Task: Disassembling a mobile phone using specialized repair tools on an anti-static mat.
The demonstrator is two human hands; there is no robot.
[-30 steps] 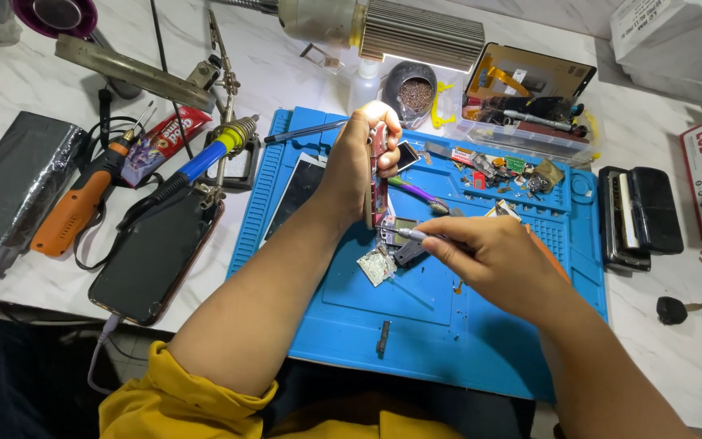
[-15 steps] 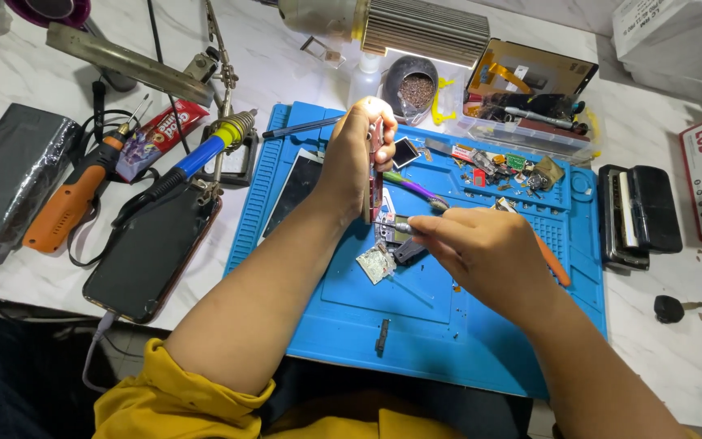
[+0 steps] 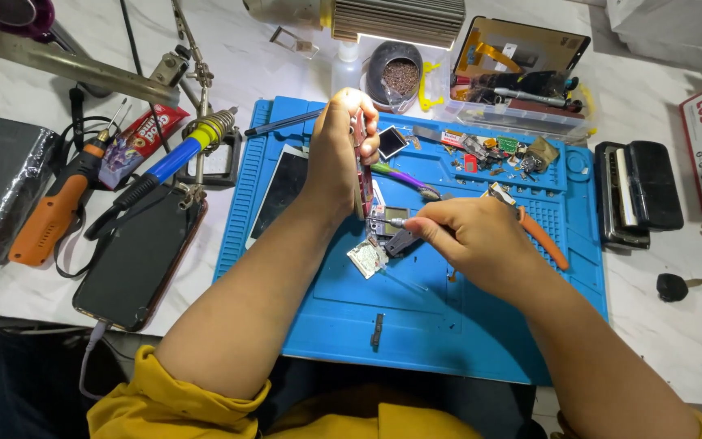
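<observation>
My left hand [image 3: 339, 150] grips a narrow phone frame [image 3: 364, 175] stood on its edge over the blue work mat [image 3: 440, 325]. My right hand [image 3: 469, 240] pinches a thin metal tool [image 3: 390, 221], its tip pressed against the lower end of the frame. Right under that end, small loose parts lie on the mat, a silver square piece [image 3: 365, 258] and a dark grey piece [image 3: 400, 242]. Purple-handled tweezers [image 3: 404, 179] rest just behind my right hand.
A dark phone [image 3: 138, 260] and a soldering iron with a blue handle [image 3: 174, 158] lie left of the mat, beside an orange-handled tool [image 3: 50, 215]. A clear tray of parts [image 3: 522, 89], a black case [image 3: 639, 191] and orange-handled pliers [image 3: 542, 236] sit at the right.
The view has shifted slightly, so both hands sit a little higher in frame. Both hands keep their hold on the frame and the tool.
</observation>
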